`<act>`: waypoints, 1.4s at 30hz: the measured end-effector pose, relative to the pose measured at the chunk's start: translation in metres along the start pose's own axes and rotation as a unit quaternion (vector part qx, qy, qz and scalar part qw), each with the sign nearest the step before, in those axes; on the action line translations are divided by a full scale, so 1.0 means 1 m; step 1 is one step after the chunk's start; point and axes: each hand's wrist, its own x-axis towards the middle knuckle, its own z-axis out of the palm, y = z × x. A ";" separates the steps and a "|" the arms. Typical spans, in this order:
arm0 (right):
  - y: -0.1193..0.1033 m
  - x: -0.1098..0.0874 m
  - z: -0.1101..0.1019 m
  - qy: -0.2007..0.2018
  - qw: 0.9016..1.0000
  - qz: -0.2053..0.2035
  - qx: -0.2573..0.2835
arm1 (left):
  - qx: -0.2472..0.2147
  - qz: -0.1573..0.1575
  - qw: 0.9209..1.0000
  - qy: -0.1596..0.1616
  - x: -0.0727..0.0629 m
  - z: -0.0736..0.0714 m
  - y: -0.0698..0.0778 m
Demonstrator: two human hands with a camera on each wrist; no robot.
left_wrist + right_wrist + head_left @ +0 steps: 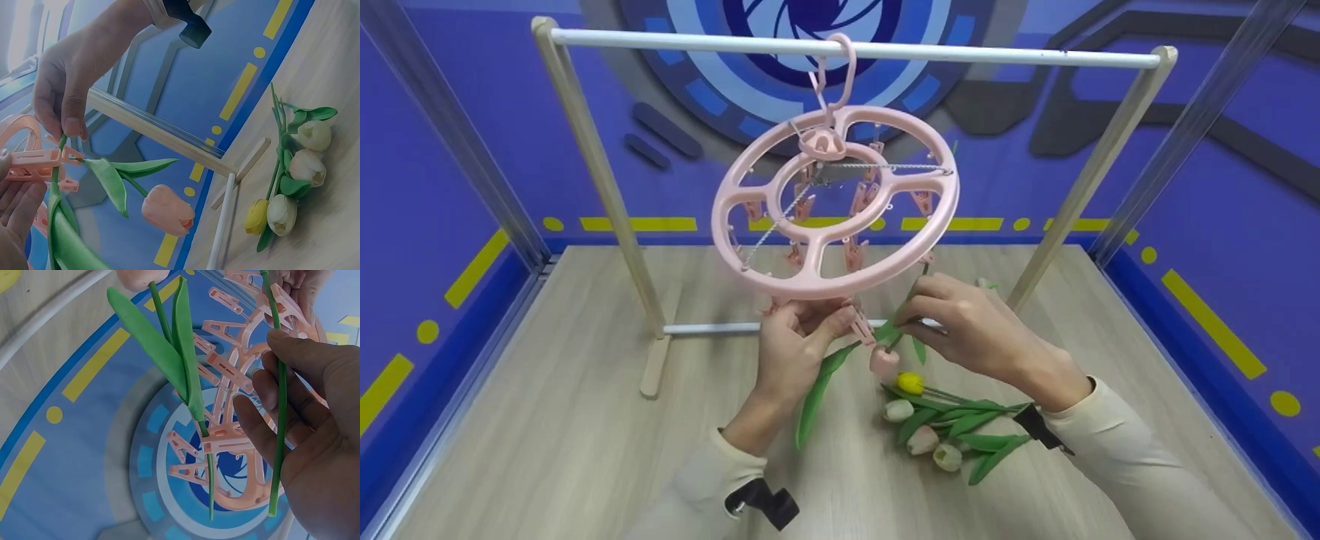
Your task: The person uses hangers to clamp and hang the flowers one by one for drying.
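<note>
A round pink clip hanger [810, 286] hangs by its hook from a white rod [697, 43]. Under the ring's front edge, my left hand [790, 349] grips a pink clothespin [35, 163] between thumb and fingers. To its right, my right hand [971, 326] pinches a green flower stem [282, 405] with thumb and forefinger; the stem passes at the clothespin's jaws. That stem's long leaf [814, 397] droops below, its bloom not identifiable. Beside it, a pink tulip [167, 209] hangs head down, its stem held in another clothespin [228, 443].
Several tulips lie on the wooden tabletop at front right, among them a yellow tulip [910, 383] and a white tulip [947, 457]. Wooden posts [598, 172] support the rod on either side, with a lower white bar [712, 328] between them. Blue patterned walls enclose the table.
</note>
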 end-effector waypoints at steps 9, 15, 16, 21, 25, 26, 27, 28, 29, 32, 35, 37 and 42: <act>0.001 0.000 0.002 0.006 1.000 -0.012 0.008 | 0.001 -0.016 1.000 0.004 0.000 0.000 -0.001; 0.000 0.001 0.003 0.007 1.000 -0.012 0.011 | 0.002 -0.024 1.000 0.006 -0.001 -0.001 0.000; 0.000 0.001 0.003 0.006 1.000 -0.012 0.011 | 0.003 -0.023 1.000 0.005 -0.001 -0.001 0.000; 0.000 0.000 0.004 0.006 1.000 -0.011 0.015 | -0.017 -0.022 1.000 -0.002 -0.001 -0.002 -0.001; 0.000 0.001 0.004 0.005 1.000 -0.011 0.019 | -0.026 -0.026 0.999 -0.005 -0.002 -0.003 -0.001; 0.000 0.001 0.004 0.004 1.000 -0.010 0.019 | -0.026 -0.026 0.999 -0.005 -0.002 -0.003 -0.001; -0.001 0.001 0.004 0.003 1.000 -0.009 0.018 | -0.028 -0.026 0.999 -0.004 -0.002 -0.003 -0.001; -0.001 0.001 0.004 0.002 1.000 -0.008 0.017 | -0.030 -0.027 0.999 -0.004 -0.002 -0.002 -0.001; -0.001 0.001 0.004 0.001 1.000 -0.007 0.016 | -0.030 -0.029 0.999 -0.005 -0.002 -0.002 -0.002; 0.000 0.001 0.004 0.000 1.000 -0.005 0.014 | -0.029 -0.034 0.999 -0.008 -0.003 -0.003 -0.002; 0.001 -0.001 0.003 -0.001 1.000 -0.007 0.012 | -0.026 -0.043 0.999 -0.015 -0.004 -0.005 -0.001; 0.002 -0.002 0.002 -0.002 1.000 -0.007 0.008 | -0.025 -0.043 0.999 -0.017 -0.006 -0.006 -0.001; 0.004 -0.006 -0.003 -0.006 1.000 0.005 -0.008 | 0.004 -0.044 0.999 0.001 -0.010 -0.015 -0.003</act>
